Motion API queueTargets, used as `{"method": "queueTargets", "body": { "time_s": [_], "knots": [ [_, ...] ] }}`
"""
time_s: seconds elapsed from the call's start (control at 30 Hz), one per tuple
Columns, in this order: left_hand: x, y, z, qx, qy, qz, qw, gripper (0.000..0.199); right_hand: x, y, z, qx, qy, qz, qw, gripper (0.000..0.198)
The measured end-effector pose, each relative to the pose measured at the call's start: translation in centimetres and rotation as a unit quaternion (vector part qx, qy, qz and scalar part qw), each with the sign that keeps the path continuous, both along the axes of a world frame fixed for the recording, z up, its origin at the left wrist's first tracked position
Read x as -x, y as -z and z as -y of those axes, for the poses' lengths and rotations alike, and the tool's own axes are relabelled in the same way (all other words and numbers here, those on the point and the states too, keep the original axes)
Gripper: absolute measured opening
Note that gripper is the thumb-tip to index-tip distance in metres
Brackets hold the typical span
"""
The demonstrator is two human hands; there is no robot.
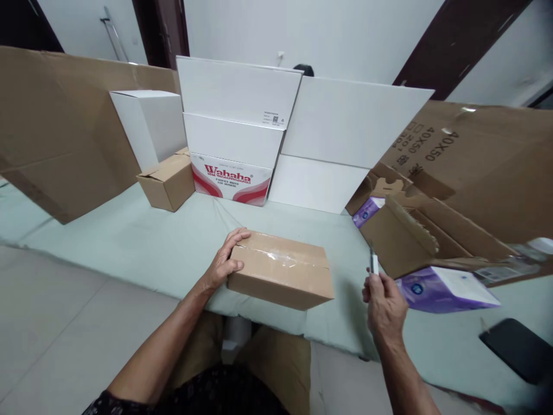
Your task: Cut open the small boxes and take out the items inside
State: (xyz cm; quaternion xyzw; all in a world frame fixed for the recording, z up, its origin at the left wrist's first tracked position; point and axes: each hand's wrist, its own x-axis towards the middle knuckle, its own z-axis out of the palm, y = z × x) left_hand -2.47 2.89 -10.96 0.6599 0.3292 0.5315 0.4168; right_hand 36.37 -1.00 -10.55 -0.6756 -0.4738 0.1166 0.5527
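A brown cardboard box (280, 266) lies on the pale green cloth in front of me, with shiny clear tape along its top. My left hand (228, 258) grips its left end, the thumb on top and the fingers over the far corner. To the right, apart from the box, my right hand (385, 300) is closed around a white-handled utility knife (374, 265). A thin dark blade tip seems to point up and away from me. Part of the knife's handle is hidden in the fingers.
At the back stand a Wahaba-style printed carton (233, 180), white panels (328, 127) and a smaller brown box (168, 181). On the right are an opened cardboard box (397, 236), a purple package (444, 291) and a black flat object (518, 350). The table's cloth-covered edge (268, 325) runs before me.
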Motion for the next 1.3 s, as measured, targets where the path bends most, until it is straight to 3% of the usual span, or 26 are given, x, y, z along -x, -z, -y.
{"method": "queueTargets", "body": {
  "time_s": [0.07,0.2,0.37,0.5,0.63,1.07,1.3],
  "knots": [
    [-0.1,0.1,0.1,0.009,0.001,0.014,1.000,0.078,1.6,-2.8,0.2,-0.027,-0.060,0.012,0.998,0.041],
    [-0.3,0.3,0.3,0.061,0.021,0.060,0.996,0.087,5.6,-8.0,0.8,-0.012,-0.204,0.105,0.973,0.033],
    [-0.5,0.2,0.5,0.085,0.041,0.086,0.992,0.090,10.3,-11.5,0.2,0.035,-0.370,0.286,0.883,0.032],
    [-0.7,0.1,0.5,0.069,0.029,0.069,0.995,0.086,12.1,-12.1,-1.1,0.068,-0.394,0.386,0.831,0.032],
    [-0.8,0.2,0.3,0.055,0.017,0.064,0.996,0.080,12.9,-12.3,-1.7,0.086,-0.413,0.421,0.803,0.033],
    [-0.7,0.2,0.1,0.033,-0.009,0.054,0.998,0.069,15.7,-13.3,-3.0,0.146,-0.430,0.421,0.785,0.033],
    [-0.9,0.5,0.2,0.041,0.002,0.102,0.994,0.068,16.8,-13.6,-3.9,0.155,-0.438,0.449,0.763,0.031]
  ]
}}
